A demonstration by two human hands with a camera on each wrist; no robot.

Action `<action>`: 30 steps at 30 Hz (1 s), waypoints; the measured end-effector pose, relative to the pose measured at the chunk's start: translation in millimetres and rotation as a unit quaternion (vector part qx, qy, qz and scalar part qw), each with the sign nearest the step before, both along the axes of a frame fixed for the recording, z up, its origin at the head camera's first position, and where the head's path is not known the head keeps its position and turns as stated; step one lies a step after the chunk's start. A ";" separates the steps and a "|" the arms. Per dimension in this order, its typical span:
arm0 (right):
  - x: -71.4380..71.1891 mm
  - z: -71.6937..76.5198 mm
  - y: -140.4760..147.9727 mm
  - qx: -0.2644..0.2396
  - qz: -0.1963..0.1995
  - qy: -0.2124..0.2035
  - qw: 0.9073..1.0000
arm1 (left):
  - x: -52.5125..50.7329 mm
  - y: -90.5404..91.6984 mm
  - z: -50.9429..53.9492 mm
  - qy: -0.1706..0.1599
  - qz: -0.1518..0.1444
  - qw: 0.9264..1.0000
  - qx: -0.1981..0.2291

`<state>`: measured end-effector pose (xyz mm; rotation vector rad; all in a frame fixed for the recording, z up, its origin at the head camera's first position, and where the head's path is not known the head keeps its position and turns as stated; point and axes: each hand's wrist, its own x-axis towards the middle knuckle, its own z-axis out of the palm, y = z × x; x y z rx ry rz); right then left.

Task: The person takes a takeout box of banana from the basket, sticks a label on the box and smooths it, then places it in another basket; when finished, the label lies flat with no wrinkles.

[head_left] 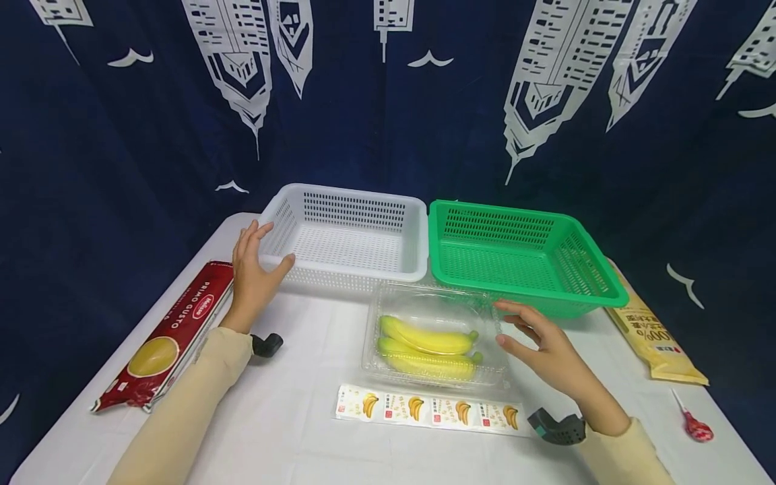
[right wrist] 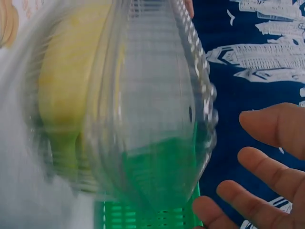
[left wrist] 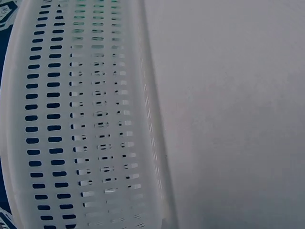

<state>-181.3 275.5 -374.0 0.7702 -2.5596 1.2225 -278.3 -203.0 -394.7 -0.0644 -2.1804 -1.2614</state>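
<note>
Left hand: we see the left hand [head_left: 251, 276] released, its fingers and thumb spread at the near left corner of the white basket [head_left: 351, 271]; whether it touches the rim we cannot tell.
Right hand: we find the right hand [head_left: 542, 343] likewise released, its fingers loosely bent just beside the right edge of the clear container [head_left: 445, 306]; in the right wrist view, a gap shows between fingertips and plastic.
Container: we observe it on the desk [head_left: 315, 444], in front of the two baskets; whether its lid is fastened we cannot tell.
Bananas: we count two yellow bananas [head_left: 427, 337] with greenish ends, lying side by side inside the container.
Printed strip: we note a white strip [head_left: 433, 409] bearing banana pictures, flat before the container.
Green basket: we locate the green basket [head_left: 521, 286] immediately right of the white one.
Left margin: we identify a red packet [head_left: 182, 323] lettered "PRIMO GUSTO", beside the left forearm.
Right margin: we see a yellow packet [head_left: 655, 337] and, nearer us, a red lollipop [head_left: 698, 429].
Background: we see a dark blue cloth [head_left: 376, 121] with white building motifs.
</note>
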 end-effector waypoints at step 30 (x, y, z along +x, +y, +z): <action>36.9 -8.3 -80.6 -0.078 0.186 0.034 0.979 | 63.3 34.0 -17.0 -0.078 -0.275 0.933 -0.220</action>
